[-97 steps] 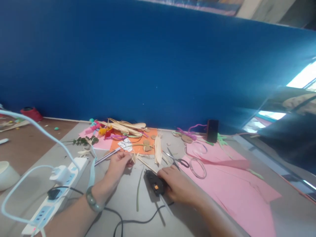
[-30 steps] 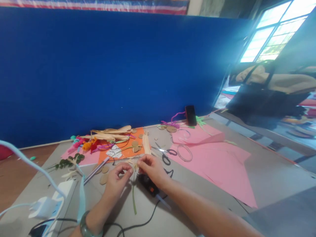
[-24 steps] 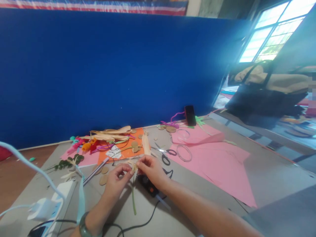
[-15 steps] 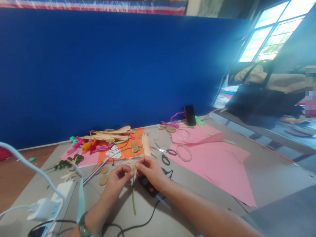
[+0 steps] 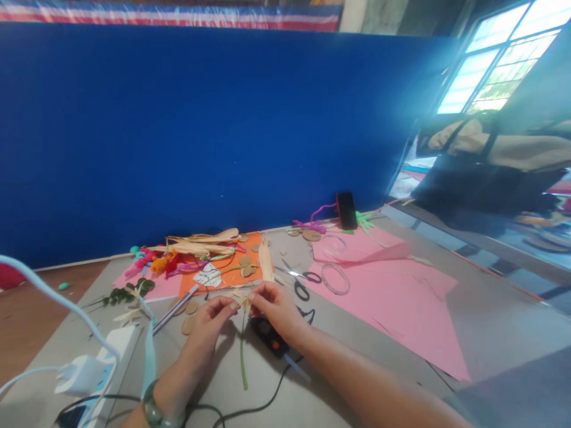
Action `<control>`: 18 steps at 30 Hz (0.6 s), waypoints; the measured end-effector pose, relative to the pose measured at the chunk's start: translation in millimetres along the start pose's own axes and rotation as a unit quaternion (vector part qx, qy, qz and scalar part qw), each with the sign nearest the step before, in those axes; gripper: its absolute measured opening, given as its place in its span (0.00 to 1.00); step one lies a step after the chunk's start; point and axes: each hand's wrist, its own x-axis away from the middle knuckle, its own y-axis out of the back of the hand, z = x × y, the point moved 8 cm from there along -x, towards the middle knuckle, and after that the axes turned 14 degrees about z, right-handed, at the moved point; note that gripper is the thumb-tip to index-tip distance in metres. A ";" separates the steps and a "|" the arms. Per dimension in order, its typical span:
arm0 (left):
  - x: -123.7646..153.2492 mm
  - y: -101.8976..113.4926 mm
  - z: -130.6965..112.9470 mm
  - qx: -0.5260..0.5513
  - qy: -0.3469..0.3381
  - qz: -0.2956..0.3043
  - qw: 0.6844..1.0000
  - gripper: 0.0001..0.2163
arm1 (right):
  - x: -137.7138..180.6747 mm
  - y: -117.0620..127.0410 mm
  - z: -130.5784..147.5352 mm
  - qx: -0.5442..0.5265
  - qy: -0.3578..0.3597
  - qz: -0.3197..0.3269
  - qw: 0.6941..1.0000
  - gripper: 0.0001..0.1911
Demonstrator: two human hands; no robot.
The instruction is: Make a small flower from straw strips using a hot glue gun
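My left hand [image 5: 209, 321] and my right hand [image 5: 274, 306] meet over the grey table [image 5: 250, 392], each pinching a small pale straw piece [image 5: 243, 300] on top of a thin green stem [image 5: 243, 356] that hangs toward me. Both hands have fingers closed on it. Under my right wrist lies a black glue gun [image 5: 267, 336] with an orange trigger, and its black cord [image 5: 259, 404] runs toward me.
Scissors [image 5: 298, 279], clear rings [image 5: 335, 278] and pink paper [image 5: 392, 297] lie to the right. Behind the hands are orange paper [image 5: 223, 270], straw strips [image 5: 200, 241], cardboard discs [image 5: 190, 315] and a pen [image 5: 176, 300]. A white power strip [image 5: 102, 368] sits left, a phone [image 5: 347, 210] stands against the blue wall.
My right hand left the glue gun and joined the left on the straw piece. Over the last second both hands stay almost still; the view shifts slightly.
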 end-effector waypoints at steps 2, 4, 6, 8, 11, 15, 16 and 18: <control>0.0 0.2 1.2 0.004 0.007 -0.005 1.000 0.10 | -0.3 0.5 -0.9 -0.002 -0.001 -0.001 1.000 0.15; -0.5 -0.7 3.6 0.006 0.016 0.002 1.000 0.10 | -0.1 0.0 -0.9 -0.005 -0.003 0.001 1.000 0.15; -1.4 -2.0 5.6 0.007 0.020 0.015 1.000 0.10 | 0.4 -0.9 -0.1 -0.005 -0.005 0.002 1.000 0.15; -2.0 -3.3 6.1 0.011 0.018 0.029 0.999 0.11 | 0.9 -1.4 0.6 -0.006 -0.007 0.002 1.000 0.15; -1.7 -4.4 4.0 0.005 0.012 0.034 0.999 0.11 | 0.9 -1.3 0.4 -0.003 -0.009 0.001 1.000 0.14; 0.1 -5.1 1.0 0.011 0.004 0.027 1.000 0.10 | 0.9 -1.2 -2.0 0.009 -0.014 0.000 1.000 0.13; 0.3 -6.1 1.1 0.015 0.006 0.030 0.999 0.10 | 1.0 -1.5 -2.6 0.012 -0.016 0.001 1.000 0.13; 0.7 -8.5 2.0 0.018 0.015 0.037 0.999 0.11 | 1.3 -2.3 -3.6 0.014 -0.019 0.002 1.000 0.13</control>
